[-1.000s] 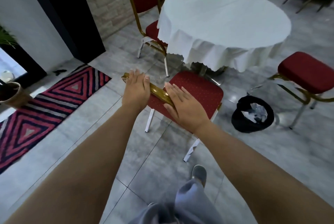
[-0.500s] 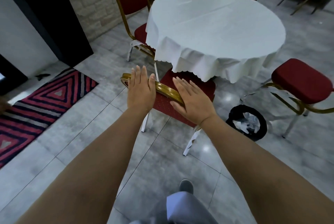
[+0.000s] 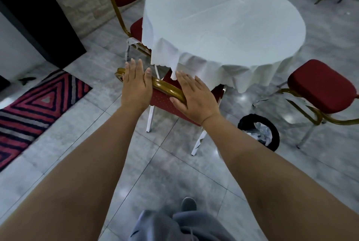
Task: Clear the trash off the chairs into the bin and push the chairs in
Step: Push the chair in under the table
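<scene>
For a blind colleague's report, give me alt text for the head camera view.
Left hand and right hand lie flat on the gold top rail of a red padded chair whose seat is mostly under a round table with a white cloth. A black bin holding crumpled paper stands on the grey tiled floor at right, beside another red chair.

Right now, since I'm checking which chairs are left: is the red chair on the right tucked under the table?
No: the chair on the right stands clear of the tablecloth, its whole seat showing.

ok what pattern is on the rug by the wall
The rug has nested triangle stripes in red, black and grey, seen best in the head view at left.
</scene>
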